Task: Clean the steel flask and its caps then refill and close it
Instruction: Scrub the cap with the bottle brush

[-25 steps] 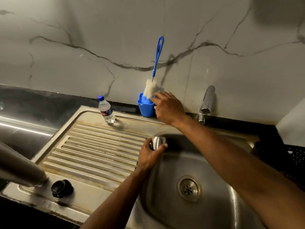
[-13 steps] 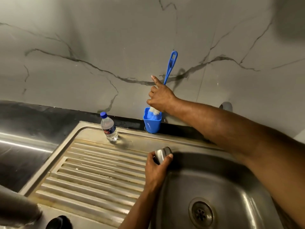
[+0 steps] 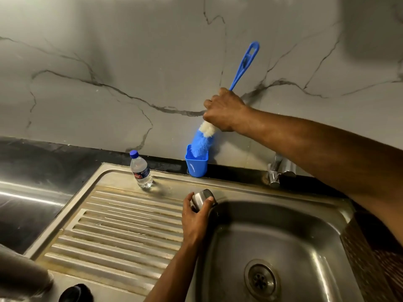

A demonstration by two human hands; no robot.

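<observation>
My left hand (image 3: 194, 216) grips a small steel cap (image 3: 203, 198) at the left rim of the sink basin (image 3: 290, 238). My right hand (image 3: 224, 111) is wrapped round the blue bottle brush (image 3: 244, 64) just above its white and blue bristles, which are partly lifted out of the blue holder cup (image 3: 196, 164) at the wall. The steel flask body (image 3: 21, 273) lies blurred at the bottom left corner. A black cap (image 3: 75, 293) sits beside it on the front of the drainboard.
A small plastic water bottle (image 3: 141, 170) with a blue lid stands at the back of the ribbed drainboard (image 3: 122, 227). The tap (image 3: 277, 171) sticks out behind the basin, under my right forearm. The drain (image 3: 260, 277) is in the basin floor. A dark counter (image 3: 32, 182) lies left.
My right hand went from the holder cup up to the brush, closed round it and lifted it, so the bristles rose partly out of the cup. The left hand kept holding the steel cap.
</observation>
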